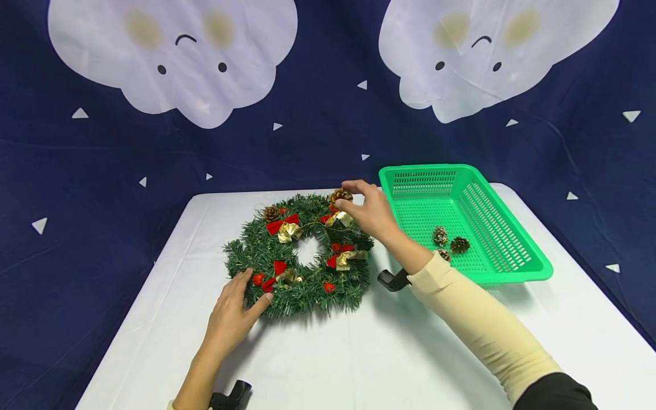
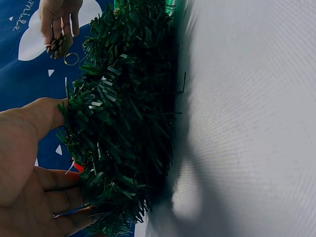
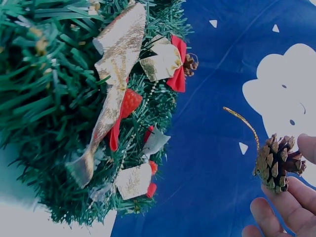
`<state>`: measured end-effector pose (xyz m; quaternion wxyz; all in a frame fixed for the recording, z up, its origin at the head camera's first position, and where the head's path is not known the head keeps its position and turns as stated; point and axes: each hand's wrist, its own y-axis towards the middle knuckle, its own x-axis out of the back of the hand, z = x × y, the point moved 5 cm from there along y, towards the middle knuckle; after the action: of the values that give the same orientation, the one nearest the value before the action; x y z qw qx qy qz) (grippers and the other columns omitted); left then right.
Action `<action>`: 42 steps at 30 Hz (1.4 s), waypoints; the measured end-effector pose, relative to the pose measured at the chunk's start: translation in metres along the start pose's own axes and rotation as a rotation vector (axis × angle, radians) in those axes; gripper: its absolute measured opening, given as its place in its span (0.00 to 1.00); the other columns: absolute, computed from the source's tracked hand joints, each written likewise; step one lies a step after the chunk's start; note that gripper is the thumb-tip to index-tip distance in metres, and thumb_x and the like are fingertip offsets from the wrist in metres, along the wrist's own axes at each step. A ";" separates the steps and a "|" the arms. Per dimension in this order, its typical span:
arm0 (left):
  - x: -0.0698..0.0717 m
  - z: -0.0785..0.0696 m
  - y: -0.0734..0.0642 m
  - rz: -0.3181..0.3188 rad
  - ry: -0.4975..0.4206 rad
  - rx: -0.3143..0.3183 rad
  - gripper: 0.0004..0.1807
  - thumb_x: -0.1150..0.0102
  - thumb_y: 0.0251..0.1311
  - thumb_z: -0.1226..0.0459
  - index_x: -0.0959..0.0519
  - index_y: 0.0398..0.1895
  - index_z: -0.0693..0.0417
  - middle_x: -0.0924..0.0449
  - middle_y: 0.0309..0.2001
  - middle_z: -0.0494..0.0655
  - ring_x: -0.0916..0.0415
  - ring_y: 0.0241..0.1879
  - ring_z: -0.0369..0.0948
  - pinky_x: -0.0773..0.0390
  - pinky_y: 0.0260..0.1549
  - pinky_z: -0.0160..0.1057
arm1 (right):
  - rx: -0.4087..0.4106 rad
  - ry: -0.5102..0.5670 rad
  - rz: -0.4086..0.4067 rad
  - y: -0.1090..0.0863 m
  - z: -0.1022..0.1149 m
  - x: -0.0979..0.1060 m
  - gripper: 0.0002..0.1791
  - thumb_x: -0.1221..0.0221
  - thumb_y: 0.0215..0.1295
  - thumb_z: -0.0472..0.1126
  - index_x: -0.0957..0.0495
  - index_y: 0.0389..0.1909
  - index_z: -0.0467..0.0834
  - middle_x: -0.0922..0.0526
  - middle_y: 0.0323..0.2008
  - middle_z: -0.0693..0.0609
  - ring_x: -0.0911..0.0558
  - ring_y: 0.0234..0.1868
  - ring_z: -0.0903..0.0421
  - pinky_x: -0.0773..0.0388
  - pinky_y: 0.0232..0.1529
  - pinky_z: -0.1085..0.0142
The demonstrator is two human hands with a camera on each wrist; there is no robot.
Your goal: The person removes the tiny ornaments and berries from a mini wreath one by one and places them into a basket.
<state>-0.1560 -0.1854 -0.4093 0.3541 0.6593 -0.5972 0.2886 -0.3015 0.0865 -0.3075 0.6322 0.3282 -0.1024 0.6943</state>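
A green tinsel wreath [image 1: 307, 296] with red and gold bows and red berries lies on the white table. My right hand [image 1: 371, 210] pinches a brown pine cone [image 3: 276, 163] between thumb and fingers, above the wreath's far right part. A gold loop of cord [image 3: 244, 121] sticks out from the cone. Another pine cone [image 1: 271, 214] sits on the wreath's far left part. My left hand [image 1: 233, 310] rests against the wreath's near left edge, fingers spread and fairly straight; in the left wrist view its thumb and fingers touch the green tinsel [image 2: 118, 108].
To the right stands a green plastic basket [image 1: 512, 228] with slotted walls. Several pine cones [image 1: 459, 245] lie in its near part. A dark blue cloth [image 1: 328, 136] with white clouds hangs behind the white table [image 1: 318, 364].
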 end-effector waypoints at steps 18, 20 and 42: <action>0.002 -0.001 0.000 0.017 -0.002 0.009 0.43 0.47 0.60 0.42 0.45 0.72 0.55 0.46 0.71 0.63 0.48 0.70 0.61 0.42 0.62 0.67 | -0.007 0.059 -0.037 -0.027 -0.015 0.031 0.29 0.38 0.60 0.52 0.29 0.62 0.48 0.25 0.60 0.49 0.32 0.66 0.49 0.36 0.66 0.48; 0.002 -0.002 0.000 0.017 -0.001 0.009 0.43 0.47 0.60 0.42 0.45 0.72 0.55 0.46 0.71 0.63 0.48 0.70 0.61 0.42 0.62 0.67 | -0.002 0.059 -0.048 -0.029 -0.016 0.035 0.29 0.38 0.60 0.51 0.29 0.62 0.47 0.24 0.60 0.48 0.33 0.66 0.49 0.36 0.66 0.48; 0.002 -0.003 -0.001 0.013 0.003 0.004 0.42 0.46 0.61 0.43 0.44 0.72 0.56 0.46 0.71 0.63 0.48 0.70 0.60 0.43 0.63 0.66 | -0.056 0.032 -0.120 -0.053 -0.052 0.072 0.29 0.38 0.59 0.55 0.28 0.60 0.48 0.25 0.60 0.48 0.30 0.65 0.49 0.27 0.57 0.50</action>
<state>-0.1552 -0.1841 -0.4059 0.3519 0.6555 -0.6006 0.2929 -0.2675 0.1832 -0.3191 0.6833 0.3051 -0.0917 0.6570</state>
